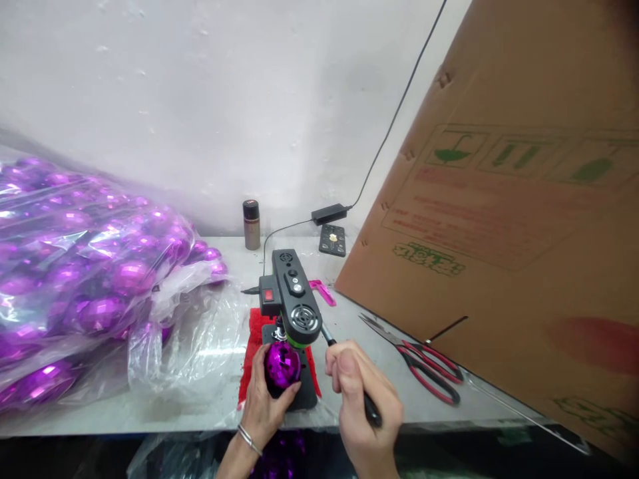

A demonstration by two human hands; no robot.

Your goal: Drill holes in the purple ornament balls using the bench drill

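My left hand is closed round a purple faceted ball, holding it on the base under the head of a small black bench drill. My right hand is wrapped round the drill's black lever handle, which runs up to the machine's right side. A red cloth lies under the drill's base. A metal bangle sits on my left wrist.
A large clear plastic bag of several purple balls fills the left of the table. Red-handled scissors lie to the right. A tilted cardboard box walls off the right side. A small dark bottle, a power adapter and a pink piece sit behind the drill.
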